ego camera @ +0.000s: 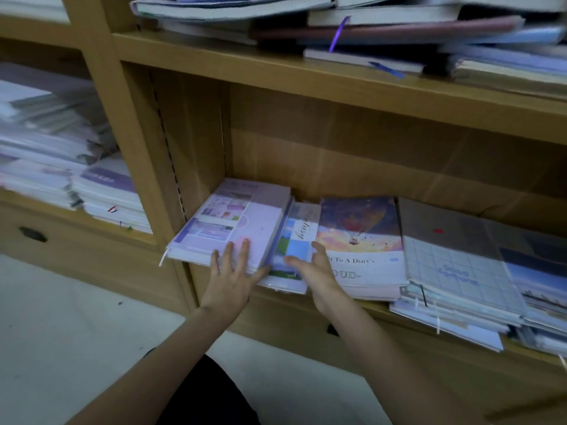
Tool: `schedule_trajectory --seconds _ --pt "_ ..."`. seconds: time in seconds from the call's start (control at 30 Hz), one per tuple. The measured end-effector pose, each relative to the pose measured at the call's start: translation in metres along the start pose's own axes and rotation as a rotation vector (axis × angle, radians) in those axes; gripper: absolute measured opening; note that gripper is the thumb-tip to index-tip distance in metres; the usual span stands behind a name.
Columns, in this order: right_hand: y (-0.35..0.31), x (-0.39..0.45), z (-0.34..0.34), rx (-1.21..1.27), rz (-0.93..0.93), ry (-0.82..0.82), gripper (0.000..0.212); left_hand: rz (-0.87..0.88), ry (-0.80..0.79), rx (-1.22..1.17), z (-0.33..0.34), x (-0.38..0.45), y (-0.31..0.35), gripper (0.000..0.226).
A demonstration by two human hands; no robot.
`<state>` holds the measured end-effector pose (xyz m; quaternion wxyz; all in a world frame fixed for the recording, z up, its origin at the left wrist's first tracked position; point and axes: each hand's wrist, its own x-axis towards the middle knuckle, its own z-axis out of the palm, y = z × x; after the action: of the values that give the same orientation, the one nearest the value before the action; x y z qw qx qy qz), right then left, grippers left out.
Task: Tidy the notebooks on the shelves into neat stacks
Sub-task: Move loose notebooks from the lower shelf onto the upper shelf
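Lower shelf (362, 305), middle bay: left hand (228, 280) lies flat, fingers straight, pressing on the front edge of the lilac stack (228, 223) at the bay's left wall; grip released, nothing grasped. Right hand (313, 271) is loosely spread with fingers relaxed, resting at the near edge of the "Fantasy" notebook (294, 243) and the balloon-cover diary (360, 237); also released, though whether the thumb hooks under a cover I cannot tell. The "Fantasy" notebook sits wedged between the lilac stack and the diary pile, partly tucked under the lilac stack's right edge and overhanging the shelf lip. Risks, as judged: pulling the wedged notebook could drag the lilac stack's upper copies askew; overhanging fronts could slide off to the floor (61, 326) if pushed sideways; the grey grid-cover pile (454, 256) to the right is fanned and leaning, so a nudge from the diary pile may spill it. Count: four distinct piles visible in this bay; two hands; upper shelf (276, 69) carries one untidy heap of notebooks (383, 29); left bay holds two stacks (73, 167), blurred.
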<state>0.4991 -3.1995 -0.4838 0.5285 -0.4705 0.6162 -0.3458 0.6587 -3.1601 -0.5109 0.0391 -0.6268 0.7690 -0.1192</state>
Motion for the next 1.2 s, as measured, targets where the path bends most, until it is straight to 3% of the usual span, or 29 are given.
schedule_trajectory --seconds 0.1,0.17,0.27,0.33,0.43,0.5,0.63,0.7,0.73,0.8,0.9,1.0,1.1,1.2 --pt "-0.009 0.007 -0.013 0.39 0.1 0.082 0.065 -0.016 -0.095 0.062 -0.007 0.006 0.005 0.07" --pt "-0.008 0.012 -0.019 0.491 0.142 0.089 0.063 -0.005 -0.189 0.084 -0.011 0.007 0.006 0.071" --pt "-0.003 0.01 -0.013 0.244 0.17 0.046 0.035 0.008 -0.223 0.091 -0.016 0.008 0.005 0.073" --pt "0.001 0.005 -0.004 0.025 0.15 0.041 0.027 -0.009 -0.238 0.097 -0.018 0.008 0.005 0.07" --pt "-0.012 -0.002 0.001 -0.017 0.048 0.06 0.012 -0.057 -0.218 -0.01 -0.025 0.009 0.0 0.059" --pt "-0.035 0.002 -0.008 0.009 -0.038 0.102 0.018 -0.07 -0.185 -0.045 -0.03 0.012 -0.008 0.059" --pt "-0.08 -0.004 -0.053 0.015 -0.184 0.161 0.006 -0.113 -0.139 -0.141 -0.042 0.018 -0.011 0.049" --pt "-0.086 -0.015 -0.082 -0.008 -0.224 0.194 0.001 -0.113 -0.23 -0.156 -0.041 0.02 -0.004 0.051" --pt "-0.086 -0.02 -0.097 0.009 -0.237 0.239 0.008 -0.109 -0.303 -0.129 -0.04 0.02 0.003 0.054" --pt "-0.082 -0.028 -0.129 0.119 -0.245 0.325 0.016 -0.114 -0.382 -0.073 -0.038 0.019 0.016 0.058" --pt "-0.073 -0.042 -0.18 0.325 -0.228 0.399 0.001 -0.059 -0.285 -0.07 -0.042 0.021 0.039 0.053" --pt "-0.058 -0.053 -0.228 0.36 -0.203 0.475 0.032 0.021 -0.18 -0.117 -0.053 0.03 0.066 0.054" --pt "-0.04 -0.059 -0.265 0.242 -0.114 0.563 0.041 0.089 -0.135 -0.138 -0.063 0.038 0.091 0.057" --pt "-0.014 -0.066 -0.281 -0.137 0.124 0.544 0.024 0.15 -0.134 -0.154 -0.065 0.039 0.11 0.057"
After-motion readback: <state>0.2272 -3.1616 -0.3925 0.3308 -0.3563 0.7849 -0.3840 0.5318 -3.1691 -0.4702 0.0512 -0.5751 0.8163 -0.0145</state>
